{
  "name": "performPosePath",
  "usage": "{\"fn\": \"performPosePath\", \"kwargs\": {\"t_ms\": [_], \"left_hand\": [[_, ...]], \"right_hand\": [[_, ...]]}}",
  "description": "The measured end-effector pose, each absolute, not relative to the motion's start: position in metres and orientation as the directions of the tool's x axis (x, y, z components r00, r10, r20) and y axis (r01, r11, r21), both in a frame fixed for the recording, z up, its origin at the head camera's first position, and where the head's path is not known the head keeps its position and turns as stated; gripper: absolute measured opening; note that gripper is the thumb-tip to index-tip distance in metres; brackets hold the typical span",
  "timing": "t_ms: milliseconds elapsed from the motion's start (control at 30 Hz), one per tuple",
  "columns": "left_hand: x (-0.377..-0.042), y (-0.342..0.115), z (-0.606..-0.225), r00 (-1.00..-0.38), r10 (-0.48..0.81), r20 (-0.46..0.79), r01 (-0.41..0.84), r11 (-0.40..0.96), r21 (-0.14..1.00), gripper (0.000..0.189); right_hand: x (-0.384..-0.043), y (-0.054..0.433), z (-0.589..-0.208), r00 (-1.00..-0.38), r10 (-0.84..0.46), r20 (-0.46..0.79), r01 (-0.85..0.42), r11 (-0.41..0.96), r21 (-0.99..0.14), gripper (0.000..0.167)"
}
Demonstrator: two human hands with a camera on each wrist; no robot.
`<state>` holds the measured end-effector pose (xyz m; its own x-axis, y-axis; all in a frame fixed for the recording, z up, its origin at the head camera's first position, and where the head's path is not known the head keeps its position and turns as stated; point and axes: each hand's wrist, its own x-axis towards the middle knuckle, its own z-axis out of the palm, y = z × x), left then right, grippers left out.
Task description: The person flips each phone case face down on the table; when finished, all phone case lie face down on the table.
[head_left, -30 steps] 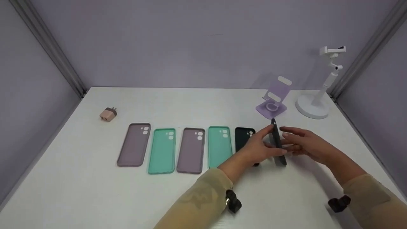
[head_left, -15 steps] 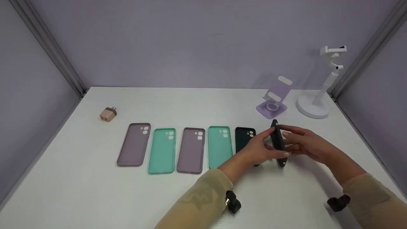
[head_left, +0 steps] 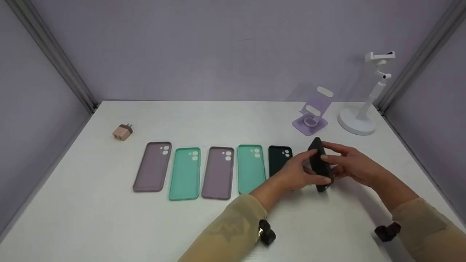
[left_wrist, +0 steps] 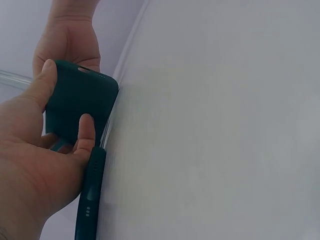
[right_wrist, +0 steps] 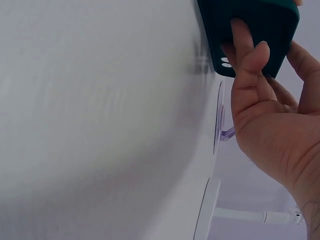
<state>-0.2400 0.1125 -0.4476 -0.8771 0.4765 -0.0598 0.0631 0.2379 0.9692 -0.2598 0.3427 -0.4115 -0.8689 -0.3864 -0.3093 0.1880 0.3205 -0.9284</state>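
Note:
A dark phone case stands tilted on its long edge, close over the table at the right of the row. My left hand holds it from the left, thumb and fingers at its edges. From the other side my right hand grips it, its thumb on the near face. In the left wrist view the case looks dark green, with a slot in its end. Camera holes show in the case in the right wrist view. Another dark case lies beside my left hand, partly hidden by it.
Left of the hands lie two teal cases, one nearer and one farther, and two mauve cases, one between them and one leftmost. A pink charger plug is far left. Behind are a purple phone stand and a white stand.
Between my hands the dark case has turned, its broad face now showing more toward the head camera. My right thumb has come onto it. The other cases have stayed put.

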Motion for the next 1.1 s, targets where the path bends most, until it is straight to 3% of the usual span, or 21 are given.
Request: {"fn": "performPosePath", "kwargs": {"t_ms": [467,833,967,1100], "left_hand": [[-0.239,0.115,-0.451,-0.901,0.431,-0.054,0.086,0.298,0.951,0.081],[-0.240,0.118,-0.448,-0.908,0.413,-0.064,0.019,0.194,0.981,0.076],[-0.241,0.120,-0.445,-0.936,0.345,-0.077,-0.012,0.186,0.982,0.069],[-0.241,0.119,-0.444,-0.964,0.253,-0.087,-0.031,0.215,0.976,0.067]], "right_hand": [[-0.256,0.352,-0.409,-0.904,-0.322,-0.280,0.186,0.293,-0.938,0.071],[-0.252,0.363,-0.405,-0.901,-0.353,-0.252,0.227,0.111,-0.968,0.050],[-0.253,0.367,-0.405,-0.909,-0.329,-0.256,0.213,0.160,-0.964,0.051],[-0.255,0.367,-0.406,-0.919,-0.282,-0.275,0.188,0.297,-0.936,0.063]]}}
